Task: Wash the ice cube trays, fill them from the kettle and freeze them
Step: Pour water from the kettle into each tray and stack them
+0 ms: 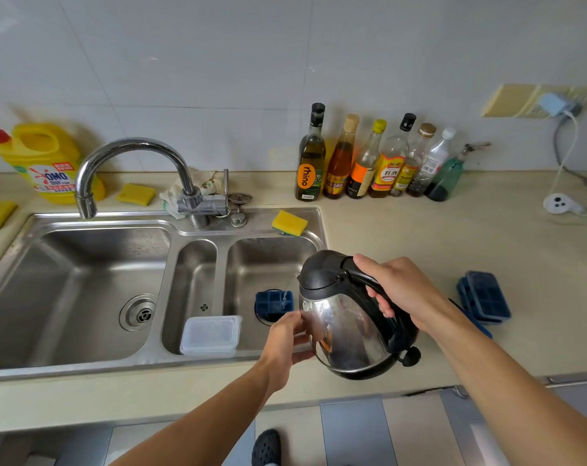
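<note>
My right hand (pixel 403 290) grips the black handle of a steel kettle (pixel 345 327), which is tilted to the left over the right sink basin. A thin stream of water falls from its spout into a dark blue ice cube tray (pixel 271 302) lying in that basin. My left hand (pixel 285 344) is at the near end of this tray, fingers curled; the kettle hides the exact hold. Two more blue ice cube trays (pixel 485 297) are stacked on the counter to the right of the kettle.
Clear plastic lids (pixel 211 334) lie in the narrow middle basin. The large left basin (pixel 70 290) sits under the faucet (pixel 134 173). A yellow sponge (pixel 289 223) is on the sink rim. Bottles (pixel 369 159) line the back wall; a kettle base (pixel 559 203) stands far right.
</note>
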`<state>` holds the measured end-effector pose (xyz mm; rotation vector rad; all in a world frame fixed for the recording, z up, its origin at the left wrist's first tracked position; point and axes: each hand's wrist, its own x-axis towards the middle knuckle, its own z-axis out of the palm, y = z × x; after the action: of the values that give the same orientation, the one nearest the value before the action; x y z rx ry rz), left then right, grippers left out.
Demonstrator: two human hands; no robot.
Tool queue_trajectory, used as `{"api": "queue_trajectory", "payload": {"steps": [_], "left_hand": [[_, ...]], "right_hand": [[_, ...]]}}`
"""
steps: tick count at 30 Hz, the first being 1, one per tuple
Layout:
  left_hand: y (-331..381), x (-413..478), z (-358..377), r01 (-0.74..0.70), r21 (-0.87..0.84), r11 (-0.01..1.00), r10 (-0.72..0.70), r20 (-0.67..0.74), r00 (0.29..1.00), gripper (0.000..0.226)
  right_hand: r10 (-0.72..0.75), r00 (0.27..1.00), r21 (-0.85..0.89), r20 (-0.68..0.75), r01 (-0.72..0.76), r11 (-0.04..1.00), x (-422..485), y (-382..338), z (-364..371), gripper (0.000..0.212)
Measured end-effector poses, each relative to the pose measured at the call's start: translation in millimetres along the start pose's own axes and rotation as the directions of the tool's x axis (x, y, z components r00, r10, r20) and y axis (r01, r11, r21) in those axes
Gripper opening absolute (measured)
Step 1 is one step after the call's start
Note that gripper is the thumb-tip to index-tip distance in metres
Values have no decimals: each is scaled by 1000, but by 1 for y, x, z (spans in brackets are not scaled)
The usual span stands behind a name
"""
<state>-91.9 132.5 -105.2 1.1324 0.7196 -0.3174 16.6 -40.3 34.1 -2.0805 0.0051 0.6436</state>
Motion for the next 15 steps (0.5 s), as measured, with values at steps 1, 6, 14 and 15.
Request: {"api": "queue_trajectory", "payload": {"steps": [1, 6, 14, 15], "left_hand": [[1, 0, 0, -4, 5, 1000, 4, 8, 1000, 36], [4, 1, 2, 8, -15, 1000, -8, -11, 1000, 30], [13, 3, 2, 23, -27, 999, -23, 0, 1000, 34], [13, 4, 3, 22, -29, 999, -22, 2, 1000, 34]], "right_hand": [[3, 1000, 3, -3, -3, 1000, 0, 0, 0, 62], [7, 1000, 17, -10, -6, 1000, 1, -1, 0, 62], [19, 1000, 45, -23, -18, 999, 2, -4, 1, 60], [22, 999, 47, -24, -21, 999, 3, -4, 1, 60]]}}
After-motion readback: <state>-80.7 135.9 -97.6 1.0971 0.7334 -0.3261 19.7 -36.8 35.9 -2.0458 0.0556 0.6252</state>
